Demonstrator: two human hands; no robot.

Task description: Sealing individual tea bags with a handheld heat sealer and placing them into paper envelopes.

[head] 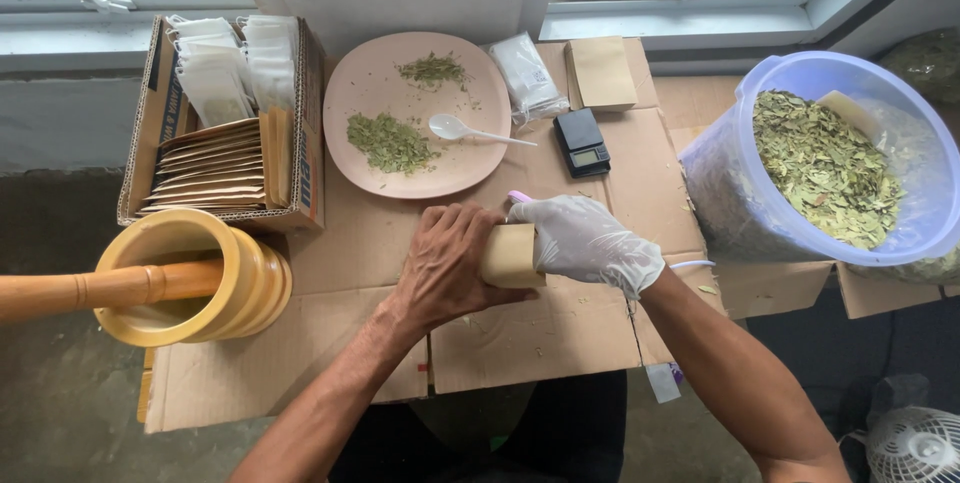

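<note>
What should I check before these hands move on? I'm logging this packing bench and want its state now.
1. Both hands on the pouch: ok; left hand bare, right hand gloved.
2. Pouch closed: cannot tell, hands cover it.
3. Leaves on plate: ok, two small heaps.
4. Spoon at hand: ok, lying on the plate.
5. Scale free: ok, nothing on it.
6. Tub stocked: ok, full of dried leaves.

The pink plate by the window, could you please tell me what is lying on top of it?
On the pink plate lie two heaps of dried green leaf pieces and a white plastic spoon. Nothing covers the plate, so its whole surface shows.
</note>
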